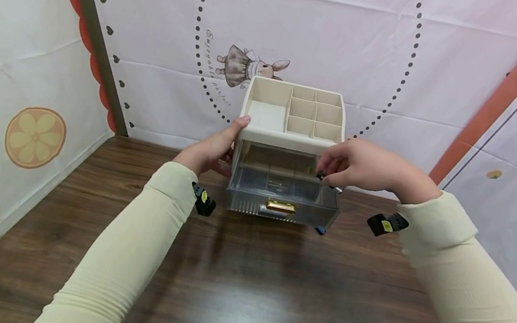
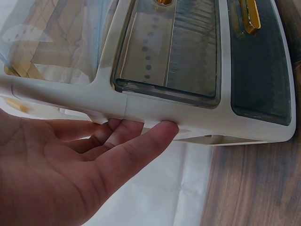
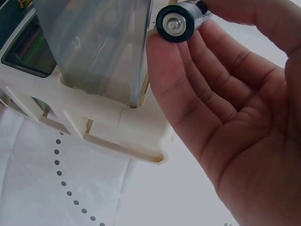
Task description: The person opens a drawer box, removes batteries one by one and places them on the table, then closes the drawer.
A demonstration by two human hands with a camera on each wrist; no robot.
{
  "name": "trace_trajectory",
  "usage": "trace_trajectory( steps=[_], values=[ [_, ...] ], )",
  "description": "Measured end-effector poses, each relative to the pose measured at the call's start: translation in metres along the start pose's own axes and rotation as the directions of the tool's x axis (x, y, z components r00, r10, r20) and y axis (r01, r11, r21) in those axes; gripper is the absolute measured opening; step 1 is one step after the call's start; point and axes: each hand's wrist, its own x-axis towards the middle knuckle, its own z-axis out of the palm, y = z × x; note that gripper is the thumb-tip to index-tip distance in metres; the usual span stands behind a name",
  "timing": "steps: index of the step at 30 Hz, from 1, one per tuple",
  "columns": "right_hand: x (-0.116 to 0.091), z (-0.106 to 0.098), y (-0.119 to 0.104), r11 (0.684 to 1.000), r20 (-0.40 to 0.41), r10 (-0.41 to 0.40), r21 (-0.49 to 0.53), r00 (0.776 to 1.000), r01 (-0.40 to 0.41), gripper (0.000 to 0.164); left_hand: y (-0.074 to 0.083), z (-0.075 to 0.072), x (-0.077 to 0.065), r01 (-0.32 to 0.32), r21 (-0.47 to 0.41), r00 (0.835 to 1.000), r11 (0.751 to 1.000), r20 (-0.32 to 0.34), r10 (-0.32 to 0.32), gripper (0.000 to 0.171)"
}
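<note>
A cream storage organizer (image 1: 291, 142) stands on the table with its upper clear drawer (image 1: 251, 202) pulled out toward me. My left hand (image 1: 210, 153) rests against the organizer's left side, thumb near the top edge. In the left wrist view, fingertips (image 2: 164, 129) touch the cream side frame with the fingers fairly straight. My right hand (image 1: 361, 165) is above the right part of the pulled-out drawer. It pinches a small black and silver battery (image 3: 175, 23) between thumb and fingers, its metal end facing the right wrist camera. A silvery item behind the drawer front is too blurred to name.
Several divided compartments (image 1: 316, 113) make up the organizer's top. Its lower drawers are closed, one with a gold handle (image 2: 250, 16). A small blue item (image 1: 320, 230) shows below the drawer's right corner. A printed cloth (image 1: 309, 20) hangs behind, and dark wood tabletop (image 1: 237, 285) lies in front.
</note>
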Motion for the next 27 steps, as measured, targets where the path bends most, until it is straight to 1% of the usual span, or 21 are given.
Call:
trace_trajectory(
  steps=[5, 12, 19, 27],
  values=[
    [-0.006, -0.002, 0.001, 1.0, -0.017, -0.006, 0.025, 1.0, 0.006, 0.016, 0.0, 0.001, -0.001, -0.006, -0.007, 1.0, 1.0, -0.015, 0.006, 0.101],
    [-0.008, 0.0, 0.008, 0.999, -0.02, 0.03, 0.038, 0.999, -0.029, 0.015, -0.001, 0.0, 0.0, -0.002, -0.007, 1.0, 1.0, -0.011, 0.002, 0.102],
    [-0.012, 0.003, 0.017, 0.997, -0.037, 0.017, 0.072, 0.999, -0.014, 0.014, -0.001, 0.0, 0.001, -0.005, -0.016, 1.0, 1.0, -0.008, 0.005, 0.1],
    [-0.019, 0.003, 0.024, 0.993, -0.046, 0.022, 0.115, 0.999, -0.017, 0.014, -0.002, 0.0, 0.0, -0.013, -0.014, 1.0, 1.0, -0.007, 0.013, 0.099]
  ],
)
